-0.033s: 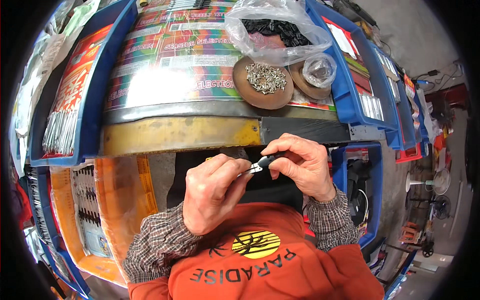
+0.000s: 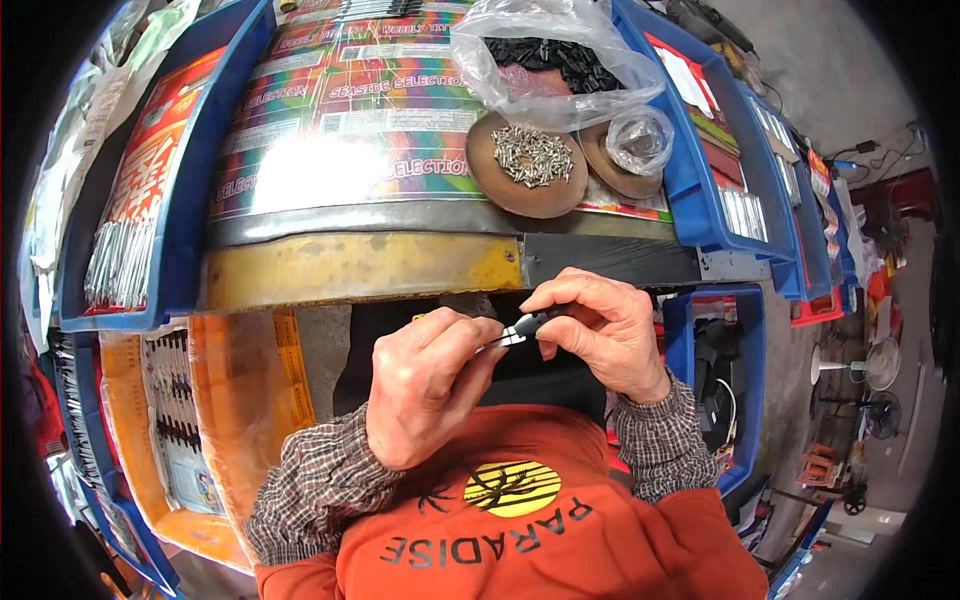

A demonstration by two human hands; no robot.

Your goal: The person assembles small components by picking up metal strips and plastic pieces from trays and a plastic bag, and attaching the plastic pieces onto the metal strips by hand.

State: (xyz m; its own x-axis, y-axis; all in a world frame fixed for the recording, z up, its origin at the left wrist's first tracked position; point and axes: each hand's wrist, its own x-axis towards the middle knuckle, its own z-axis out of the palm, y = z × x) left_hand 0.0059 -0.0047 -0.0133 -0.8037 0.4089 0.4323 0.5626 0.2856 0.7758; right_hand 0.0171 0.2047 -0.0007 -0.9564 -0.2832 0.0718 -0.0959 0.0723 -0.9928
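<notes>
Close in front of my chest, my two hands meet over small parts. My left hand (image 2: 430,375) pinches a small flat silver metal piece (image 2: 512,337) with a dark slit along it. At its right end sits a small black piece (image 2: 533,322), gripped between the thumb and fingers of my right hand (image 2: 600,330). The two pieces touch or overlap; whether they are joined I cannot tell. My left fingers hide most of the metal piece. Beyond the bench edge, a brown round dish (image 2: 490,185) holds many small silver metal pins (image 2: 535,155).
A clear plastic bag (image 2: 480,70) holds small black parts (image 2: 560,65); beside it sits another brown dish (image 2: 630,182). Blue trays (image 2: 180,230) (image 2: 690,175) of metal parts flank the bench edge (image 2: 370,265). An orange-lined box (image 2: 240,400) stands lower left, a blue bin (image 2: 748,400) lower right.
</notes>
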